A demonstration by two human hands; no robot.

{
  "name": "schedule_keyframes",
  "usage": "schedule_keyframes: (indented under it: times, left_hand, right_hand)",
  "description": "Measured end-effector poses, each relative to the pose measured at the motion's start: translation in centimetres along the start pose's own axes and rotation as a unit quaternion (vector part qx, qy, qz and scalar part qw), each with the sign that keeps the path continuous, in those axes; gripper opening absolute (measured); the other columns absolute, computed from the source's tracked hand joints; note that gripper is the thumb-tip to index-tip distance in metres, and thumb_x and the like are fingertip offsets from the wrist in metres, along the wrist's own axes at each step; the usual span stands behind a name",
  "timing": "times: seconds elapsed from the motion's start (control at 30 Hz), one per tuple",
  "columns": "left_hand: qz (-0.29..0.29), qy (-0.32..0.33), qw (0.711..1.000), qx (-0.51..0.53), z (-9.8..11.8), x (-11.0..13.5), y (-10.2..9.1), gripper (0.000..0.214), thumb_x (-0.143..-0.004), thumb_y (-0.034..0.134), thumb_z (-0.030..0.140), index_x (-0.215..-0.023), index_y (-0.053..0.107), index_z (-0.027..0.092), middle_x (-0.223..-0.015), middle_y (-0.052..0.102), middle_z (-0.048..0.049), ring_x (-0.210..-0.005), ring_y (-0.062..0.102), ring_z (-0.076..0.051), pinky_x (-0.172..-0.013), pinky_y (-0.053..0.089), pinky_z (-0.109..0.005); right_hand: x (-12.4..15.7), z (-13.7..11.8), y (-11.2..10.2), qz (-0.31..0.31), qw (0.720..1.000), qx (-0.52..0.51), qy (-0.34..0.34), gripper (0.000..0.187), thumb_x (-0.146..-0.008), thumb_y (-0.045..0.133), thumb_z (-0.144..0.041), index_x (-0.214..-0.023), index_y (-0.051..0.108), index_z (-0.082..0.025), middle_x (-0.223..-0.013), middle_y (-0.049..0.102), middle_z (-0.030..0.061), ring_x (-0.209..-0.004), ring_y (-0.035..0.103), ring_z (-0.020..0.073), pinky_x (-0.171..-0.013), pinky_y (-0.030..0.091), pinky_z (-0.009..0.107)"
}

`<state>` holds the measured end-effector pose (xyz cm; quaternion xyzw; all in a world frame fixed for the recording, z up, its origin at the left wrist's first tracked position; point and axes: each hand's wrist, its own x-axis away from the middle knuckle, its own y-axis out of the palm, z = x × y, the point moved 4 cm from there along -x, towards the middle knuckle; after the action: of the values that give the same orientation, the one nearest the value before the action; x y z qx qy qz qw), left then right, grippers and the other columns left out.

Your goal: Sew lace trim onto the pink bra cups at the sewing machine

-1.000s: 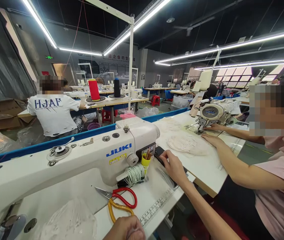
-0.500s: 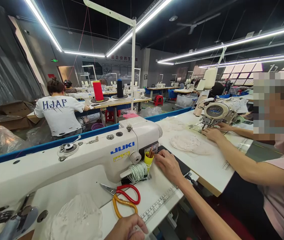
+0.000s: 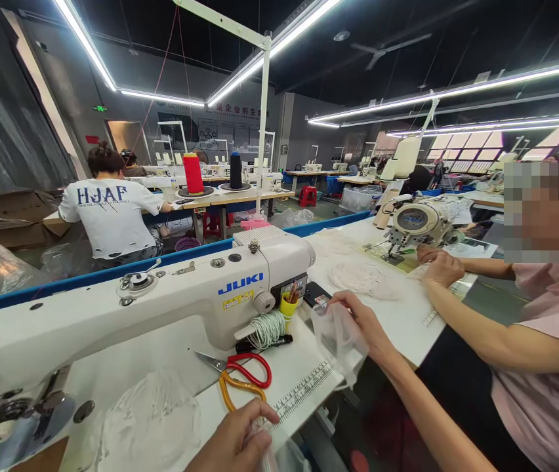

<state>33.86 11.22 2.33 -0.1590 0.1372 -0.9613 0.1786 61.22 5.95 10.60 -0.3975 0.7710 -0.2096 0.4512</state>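
My right hand (image 3: 358,321) is closed on a sheer white piece (image 3: 341,341), thin fabric or plastic film, which hangs crumpled over the table's right edge. At the bottom centre, my left hand (image 3: 235,436) has its thumb and fingers curled together on translucent material (image 3: 289,455); whether both hands hold one piece, I cannot tell. Just beyond the left hand lie scissors (image 3: 245,377) with red and orange handles. A pile of sheer whitish pieces (image 3: 151,419) rests to its left, under the arm of the white sewing machine (image 3: 201,275).
Beside the machine head stand a yellow cup (image 3: 289,307) and a bundle of pale cord (image 3: 267,330). A printed ruler (image 3: 304,390) runs along the table edge. At right, a co-worker's hands (image 3: 437,265) are near another sewing machine (image 3: 414,219), with a sheer pile (image 3: 358,278) on that table.
My right hand has moved right and toward me from beside the yellow cup, and the sheer piece now hangs from it. My left hand has shifted slightly left. The co-worker's hands have drawn back.
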Motion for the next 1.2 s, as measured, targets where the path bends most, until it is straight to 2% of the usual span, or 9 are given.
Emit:
schedule_keyframes:
  times: [0.1,0.23,0.33,0.43,0.53,0.73,0.9,1.07,1.2]
  left_hand:
    - [0.011,0.019,1.0,-0.012,0.5,0.2,0.3,0.042,-0.084,0.047,0.05,-0.111,0.054,0.019,-0.078,0.047,0.0,-0.069,0.039,-0.014,-0.069,0.031,-0.025]
    - [0.036,0.038,0.999,0.008,1.1,0.5,0.2,0.042,-0.087,0.04,0.048,-0.117,0.047,0.019,-0.086,0.058,-0.0036,-0.07,0.05,-0.015,-0.068,0.037,-0.026]
    - [0.006,0.014,0.995,0.094,1.6,0.6,0.3,0.042,-0.089,0.033,0.048,-0.112,0.046,0.016,-0.057,0.054,0.0011,-0.049,0.051,-0.015,-0.05,0.035,-0.023]
    - [-0.019,0.016,0.985,0.172,2.8,0.6,0.5,0.029,-0.081,0.047,0.041,-0.078,0.056,0.014,-0.052,0.053,-0.0004,-0.046,0.052,-0.014,-0.046,0.033,-0.022]
    - [-0.028,0.002,0.967,0.252,3.7,0.9,1.0,0.02,-0.068,0.06,0.033,-0.065,0.057,0.013,-0.059,0.056,-0.0006,-0.054,0.051,-0.012,-0.054,0.037,-0.022]
    - [-0.057,-0.046,0.928,0.364,3.2,3.8,1.3,0.062,-0.071,0.045,0.069,-0.077,0.063,0.01,-0.074,0.061,-0.0081,-0.07,0.056,-0.017,-0.069,0.044,-0.029]
    - [-0.013,-0.017,0.954,0.299,2.2,7.5,0.9,0.05,-0.062,0.072,0.056,-0.078,0.062,0.01,-0.074,0.06,-0.0024,-0.067,0.051,-0.012,-0.062,0.039,-0.023]
    - [0.031,-0.041,0.967,0.249,0.6,10.5,0.6,0.053,-0.062,0.067,0.063,-0.066,0.051,0.012,-0.056,0.046,0.0037,-0.051,0.038,-0.006,-0.047,0.025,-0.02]
    - [0.065,-0.051,0.974,0.21,-0.6,12.7,-0.2,0.05,-0.063,0.067,0.059,-0.068,0.054,0.011,-0.057,0.046,0.0034,-0.052,0.037,-0.007,-0.047,0.024,-0.02]
  right_hand:
    - [0.4,-1.0,-1.8,0.028,0.998,-0.025,0.041,0.016,-0.093,0.032,-0.031,-0.093,0.046,-0.022,-0.069,0.054,-0.0022,-0.056,0.05,0.0141,-0.05,0.04,0.024]
    - [1.1,-5.1,-3.8,0.0,0.998,-0.043,0.036,0.02,-0.092,0.038,-0.035,-0.088,0.053,-0.022,-0.071,0.055,-0.0009,-0.06,0.051,0.0149,-0.053,0.038,0.024]
    - [2.7,-9.8,-3.8,-0.12,0.991,-0.062,0.002,0.021,-0.091,0.048,-0.035,-0.08,0.059,-0.022,-0.073,0.062,-0.0009,-0.067,0.055,0.0153,-0.061,0.04,0.024]
    - [5.1,-13.8,-1.9,-0.264,0.962,-0.07,-0.009,0.022,-0.093,0.048,-0.035,-0.078,0.059,-0.023,-0.07,0.06,-0.0029,-0.064,0.053,0.0138,-0.059,0.038,0.023]
    - [6.7,-16.0,0.9,-0.3,0.952,-0.047,-0.031,0.02,-0.093,0.047,-0.029,-0.079,0.059,-0.022,-0.069,0.061,-0.0022,-0.065,0.053,0.0143,-0.062,0.037,0.024]
    - [7.9,-17.4,5.2,-0.304,0.951,-0.037,-0.043,0.02,-0.093,0.042,-0.027,-0.078,0.053,-0.02,-0.068,0.058,0.0009,-0.063,0.051,0.0169,-0.059,0.034,0.027]
    - [9.1,-18.7,6.2,-0.327,0.942,-0.055,-0.042,0.024,-0.095,0.036,-0.028,-0.078,0.05,-0.021,-0.066,0.053,-0.0008,-0.061,0.048,0.0161,-0.058,0.034,0.027]
    - [11.2,-18.9,6.3,-0.369,0.923,-0.112,0.011,0.016,-0.095,0.042,-0.034,-0.09,0.052,-0.022,-0.068,0.053,-0.0036,-0.057,0.05,0.0126,-0.053,0.039,0.022]
    - [13.3,-18.9,6.2,-0.398,0.893,-0.189,0.093,0.017,-0.091,0.048,-0.033,-0.081,0.053,-0.02,-0.066,0.053,-0.0037,-0.054,0.051,0.0105,-0.048,0.04,0.02]
